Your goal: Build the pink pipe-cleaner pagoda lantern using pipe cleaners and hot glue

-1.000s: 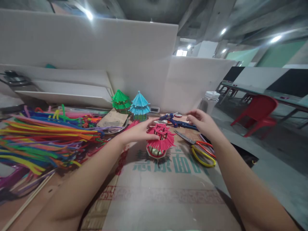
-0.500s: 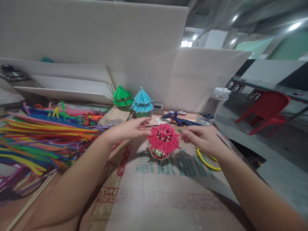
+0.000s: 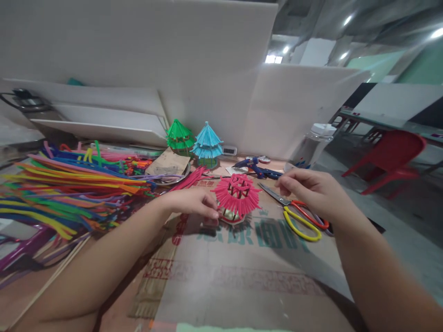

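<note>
A small pink model pavilion [image 3: 236, 200], with a fringed roof of fuzzy stems and an open lattice top, stands upright on the board. My left hand [image 3: 192, 205] is closed, its thumb and finger pinching the left edge of the base; the exact contact is partly hidden. To the right, my right hand [image 3: 308, 186] hovers with fingers curled together, above the handles of the scissors [image 3: 287, 205]. Whatever it may hold is hidden. The scissors, with yellow and red handles, lie partly spread. Pink fuzzy stems [image 3: 190, 179] lie behind my left hand.
Bundles of colourful pipe cleaners [image 3: 76, 180] cover the left side. Behind stand a green model pavilion [image 3: 179, 136] and a blue one [image 3: 207, 143]. A blue glue gun [image 3: 252, 165] and a clear bottle [image 3: 309, 147] are at the back right; a red chair [image 3: 394, 157] stands beyond.
My left hand has come down from the roof's side to the base. The right hand has moved right and away from the pink pavilion, uncovering the scissors. The view has shifted slightly.
</note>
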`<action>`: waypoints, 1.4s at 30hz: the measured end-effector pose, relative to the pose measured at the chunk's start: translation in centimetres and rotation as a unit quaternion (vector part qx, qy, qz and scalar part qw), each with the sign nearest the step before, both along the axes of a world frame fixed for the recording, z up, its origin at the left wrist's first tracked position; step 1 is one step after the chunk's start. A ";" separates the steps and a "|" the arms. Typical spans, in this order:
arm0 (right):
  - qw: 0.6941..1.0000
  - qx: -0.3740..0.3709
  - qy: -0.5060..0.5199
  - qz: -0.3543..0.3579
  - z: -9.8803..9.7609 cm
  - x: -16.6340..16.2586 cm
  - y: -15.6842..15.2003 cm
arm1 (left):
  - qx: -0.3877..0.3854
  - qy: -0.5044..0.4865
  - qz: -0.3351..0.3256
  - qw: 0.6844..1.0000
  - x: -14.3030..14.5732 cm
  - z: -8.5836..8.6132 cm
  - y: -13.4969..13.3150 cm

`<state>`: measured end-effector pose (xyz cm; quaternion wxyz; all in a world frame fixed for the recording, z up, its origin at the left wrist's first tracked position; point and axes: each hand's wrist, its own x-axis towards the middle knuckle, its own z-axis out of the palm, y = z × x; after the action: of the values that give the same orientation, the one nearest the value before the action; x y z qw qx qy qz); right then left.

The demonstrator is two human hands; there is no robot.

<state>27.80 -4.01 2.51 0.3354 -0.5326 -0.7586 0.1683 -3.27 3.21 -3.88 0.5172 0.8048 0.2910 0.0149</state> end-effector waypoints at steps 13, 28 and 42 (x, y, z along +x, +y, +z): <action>1.000 0.027 -0.008 -0.011 0.4 0.6 -0.3 | 0.013 -0.012 0.014 1.000 0.2 -0.7 0.0; 0.998 0.023 -0.046 -0.021 -0.9 1.5 2.5 | 0.223 -0.060 0.322 0.918 -7.7 6.2 -0.3; 0.992 -0.044 0.064 -0.096 -9.4 3.9 15.5 | 0.178 -0.107 0.153 0.966 2.1 3.7 3.8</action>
<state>31.72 11.49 -6.93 0.3745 -0.6053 -0.6726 0.2024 -1.22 7.02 -0.19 0.3851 0.8237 0.3459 0.2316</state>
